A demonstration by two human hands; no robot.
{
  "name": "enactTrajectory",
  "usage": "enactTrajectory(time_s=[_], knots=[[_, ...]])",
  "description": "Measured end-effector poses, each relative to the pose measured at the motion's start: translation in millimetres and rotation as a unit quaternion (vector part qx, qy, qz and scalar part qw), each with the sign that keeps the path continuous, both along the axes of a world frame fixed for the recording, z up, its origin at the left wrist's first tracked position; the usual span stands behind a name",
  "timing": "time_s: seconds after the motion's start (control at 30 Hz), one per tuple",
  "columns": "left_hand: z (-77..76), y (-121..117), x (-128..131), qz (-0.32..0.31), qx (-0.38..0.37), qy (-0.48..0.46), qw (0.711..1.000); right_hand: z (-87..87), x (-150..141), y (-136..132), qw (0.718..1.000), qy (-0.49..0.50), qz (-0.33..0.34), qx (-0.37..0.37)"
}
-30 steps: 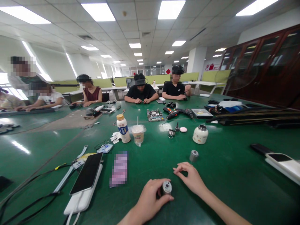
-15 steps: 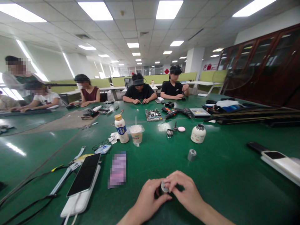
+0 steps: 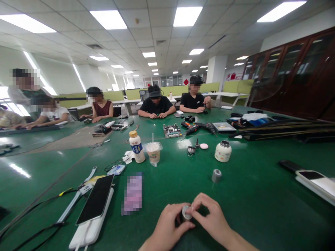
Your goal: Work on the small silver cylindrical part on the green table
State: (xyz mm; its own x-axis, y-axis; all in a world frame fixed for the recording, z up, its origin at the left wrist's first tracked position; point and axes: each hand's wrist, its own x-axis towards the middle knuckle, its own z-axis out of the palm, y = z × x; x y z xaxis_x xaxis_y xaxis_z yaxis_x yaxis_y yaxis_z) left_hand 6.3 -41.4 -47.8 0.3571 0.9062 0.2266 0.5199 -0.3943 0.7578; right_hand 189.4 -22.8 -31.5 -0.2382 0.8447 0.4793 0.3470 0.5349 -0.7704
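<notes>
Near the table's front edge my left hand (image 3: 166, 223) is wrapped round the sides of a small silver metal cylinder (image 3: 186, 214) that looks like a small motor, its end face up. The fingertips of my right hand (image 3: 214, 217) are pinched together at the top of this cylinder, on its right. Whether they hold a small part there is hidden by the fingers. A second, similar metal cylinder (image 3: 216, 176) stands on the green table (image 3: 251, 188), beyond my right hand. Behind it is a white patterned flask (image 3: 223, 152) with an uncovered dark mouth.
On the left lie a phone (image 3: 96, 198) on a white power bank (image 3: 90, 233), straps and a blurred purple packet (image 3: 132, 193). A bottle (image 3: 136, 148), a drink cup (image 3: 153, 152), a circuit board (image 3: 172, 130) and power drills (image 3: 200, 127) stand farther back. Several people sit across the table.
My right hand has come leftward and down from beside the cylinder, its fingertips now pinched at the cylinder's top. My left hand keeps hold of the cylinder. The camera view shifts slightly.
</notes>
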Motion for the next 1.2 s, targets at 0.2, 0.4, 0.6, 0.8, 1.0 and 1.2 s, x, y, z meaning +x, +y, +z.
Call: enactTrajectory(time_s=[0.2, 0.4, 0.6, 0.8, 1.0, 1.2], knots=[[0.0, 0, 1, 0.007, 0.012, 0.018, 1.0, 3.7, 2, -5, 0.999, -0.023, 0.044, 0.003], [-5.3, 3, 0, -0.004, 0.026, 0.001, 1.0, 7.7, -1, -7, 0.997, -0.038, 0.06, 0.01], [-1.7, 4, 0, -0.004, 0.001, 0.021, 1.0, 13.8, 2, 4, 0.999, 0.015, 0.007, -0.044], [6.1, 3, 2, 0.005, -0.026, 0.047, 0.999, -9.5, 25, 38, 0.997, -0.012, -0.028, -0.076], [4.8, 1, 2, 0.016, -0.021, 0.031, 0.999, -31.2, 34, 48, 0.995, -0.028, -0.011, -0.091], [2.5, 5, 2, 0.003, -0.016, 0.034, 0.999, -2.6, 20, 33, 0.991, 0.034, 0.021, -0.127]])
